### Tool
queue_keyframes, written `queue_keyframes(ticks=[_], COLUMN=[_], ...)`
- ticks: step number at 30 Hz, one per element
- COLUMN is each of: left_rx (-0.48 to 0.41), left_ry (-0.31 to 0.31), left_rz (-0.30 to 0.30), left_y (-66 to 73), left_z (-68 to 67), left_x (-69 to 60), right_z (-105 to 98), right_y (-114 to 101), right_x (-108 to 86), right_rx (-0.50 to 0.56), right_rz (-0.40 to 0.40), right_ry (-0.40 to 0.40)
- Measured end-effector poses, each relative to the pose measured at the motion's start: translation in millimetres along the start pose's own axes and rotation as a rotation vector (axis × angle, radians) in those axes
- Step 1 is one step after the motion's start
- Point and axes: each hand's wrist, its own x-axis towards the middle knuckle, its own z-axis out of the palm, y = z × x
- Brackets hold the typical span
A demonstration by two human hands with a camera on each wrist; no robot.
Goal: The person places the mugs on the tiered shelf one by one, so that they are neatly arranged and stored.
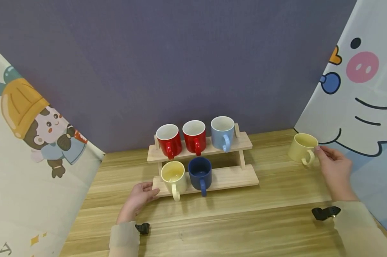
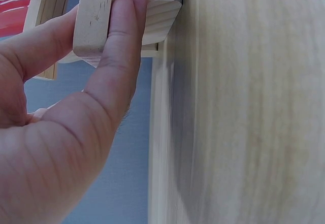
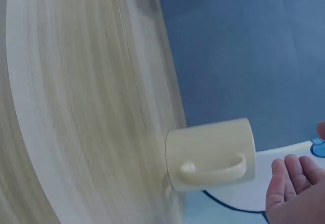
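A two-tier wooden rack [image 1: 232, 177] stands on the table. My left hand [image 1: 142, 195] pinches the left end of its lower board [image 2: 94, 18], thumb on one face and fingers on the other. That board carries a yellow mug [image 1: 174, 176] and a dark blue mug [image 1: 200, 173]. On the upper board are two red mugs, one at the left [image 1: 169, 141] and one in the middle [image 1: 194, 137], with a light blue mug [image 1: 222, 132] at the right. Another yellow mug [image 3: 210, 153] stands upright on the table at the right. My right hand [image 1: 336, 171] is beside it, fingertips slightly apart from it.
A grey-blue cloth backdrop [image 1: 193, 64] rises behind the rack. Printed cartoon sheets flank the table, one at the left [image 1: 29, 150] and one at the right [image 1: 370, 117]. Wood-grain tabletop [image 1: 212, 228] lies in front of the rack.
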Motion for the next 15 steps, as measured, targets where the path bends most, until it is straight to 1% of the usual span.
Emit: queue_keyframes(ticks=[3, 7, 10, 15], left_rx=[0.0, 0.006, 0.005, 0.004], left_ry=[-0.001, 0.008, 0.009, 0.01], left_rz=[0.001, -0.004, -0.003, -0.003], left_y=[-1.1, -1.6, -2.3, -3.2], left_z=[-0.4, -0.4, -0.4, -0.3], left_x=[0.8, 1.0, 1.6, 1.5], right_z=[-4, -7, -8, -8], right_y=[4, 12, 18, 23], right_x=[5.1, 9.5, 10.6, 13.5], right_rx=[-0.032, -0.138, -0.223, -0.276], right_rz=[0.021, -0.001, -0.017, 0.023], right_ry=[-0.014, -0.068, -0.123, -0.196])
